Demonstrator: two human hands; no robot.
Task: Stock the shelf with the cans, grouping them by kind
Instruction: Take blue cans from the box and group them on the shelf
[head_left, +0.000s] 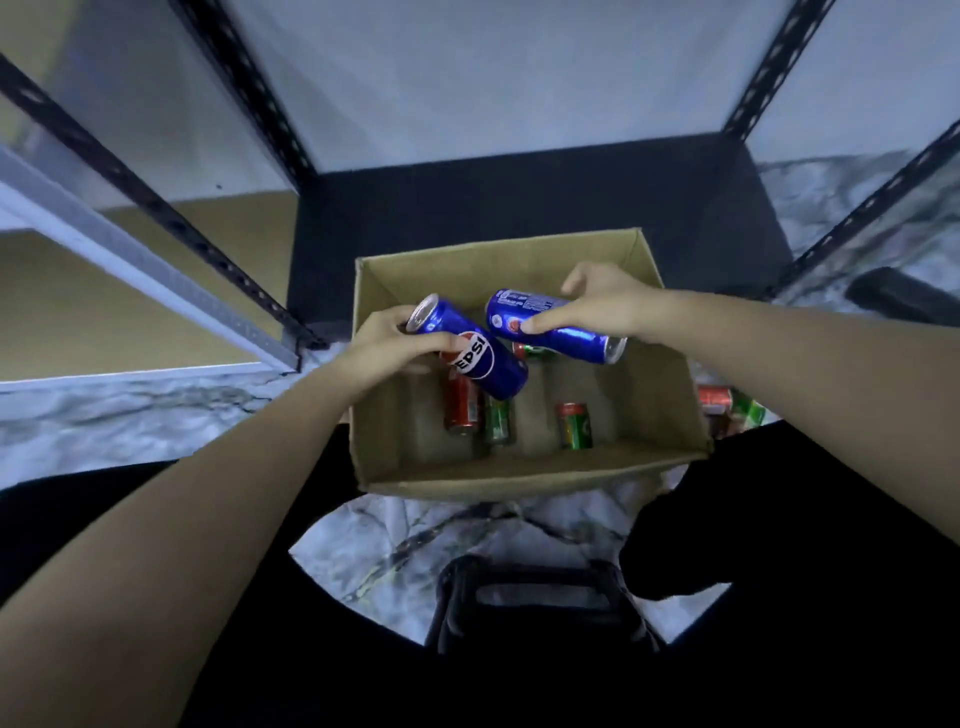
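My left hand (387, 345) grips a blue Pepsi can (475, 353), tilted, over the left side of an open cardboard box (519, 475). My right hand (597, 306) grips a second blue can (558, 330), held almost level above the box's middle. Inside the box, on its floor, lie a red can (460, 408), a green can (498, 421) beside it, and another green can (575, 426) to the right. One more can (530, 351) shows partly under the right-hand blue can.
The box stands in front of a dark lower shelf board (519, 197) framed by black perforated posts (244, 98). Red and green cans (730, 405) lie on the marble-patterned floor right of the box. A black object (540, 603) sits near my legs.
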